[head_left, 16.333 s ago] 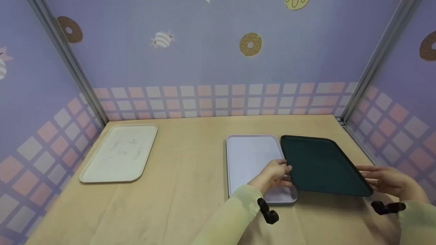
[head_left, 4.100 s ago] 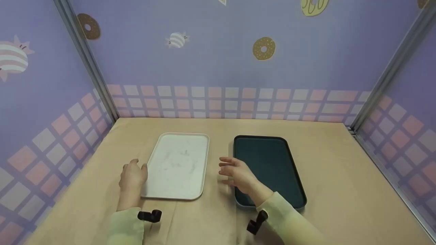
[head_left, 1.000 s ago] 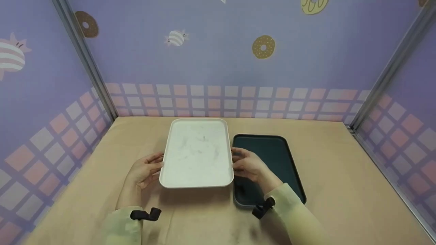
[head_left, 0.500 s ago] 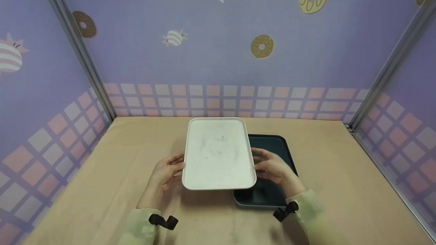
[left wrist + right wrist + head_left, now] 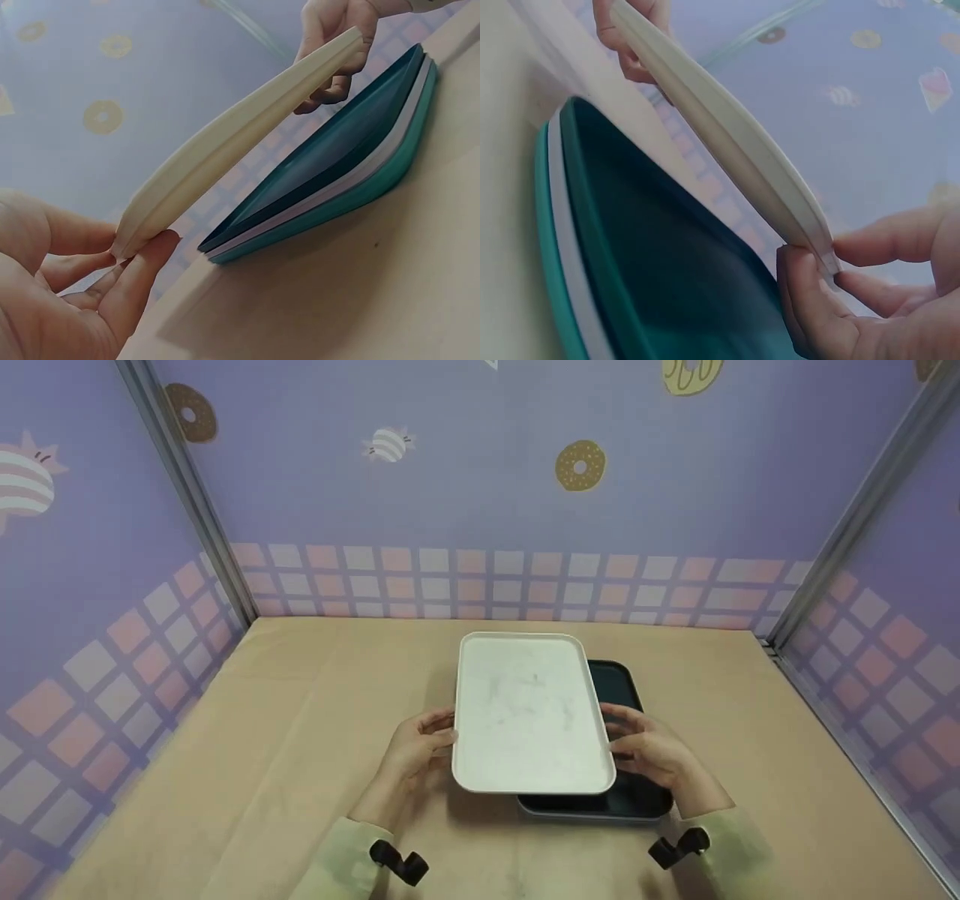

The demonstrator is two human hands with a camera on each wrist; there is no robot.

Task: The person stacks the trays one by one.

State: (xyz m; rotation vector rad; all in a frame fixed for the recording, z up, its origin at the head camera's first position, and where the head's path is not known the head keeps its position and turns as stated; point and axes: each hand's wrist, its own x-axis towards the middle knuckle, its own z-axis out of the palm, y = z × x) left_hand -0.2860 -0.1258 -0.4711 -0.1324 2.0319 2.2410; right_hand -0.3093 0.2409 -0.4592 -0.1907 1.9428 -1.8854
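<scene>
Both hands hold a white tray (image 5: 532, 712) with grey smudges up in the air, one at each long side. My left hand (image 5: 412, 746) pinches its left rim between thumb and fingers; my right hand (image 5: 652, 746) grips the right rim the same way. Below and to the right lies a stack, partly hidden by the white tray. On top of it is a dark green tray (image 5: 637, 801). The left wrist view shows a lavender-white tray (image 5: 411, 105) under that and a teal tray (image 5: 390, 176) at the bottom. A gap separates the white tray from the stack.
The stack stands on a pale wood-coloured table (image 5: 285, 765). A purple wall (image 5: 465, 495) with checks and printed sweets closes the back, with walls at both sides. Metal posts (image 5: 840, 502) rise at the back corners.
Earlier the hands held the dark green tray beside the lavender one; later it lay stacked. The white tray then rose off the table and moved right, now partly over the stack.
</scene>
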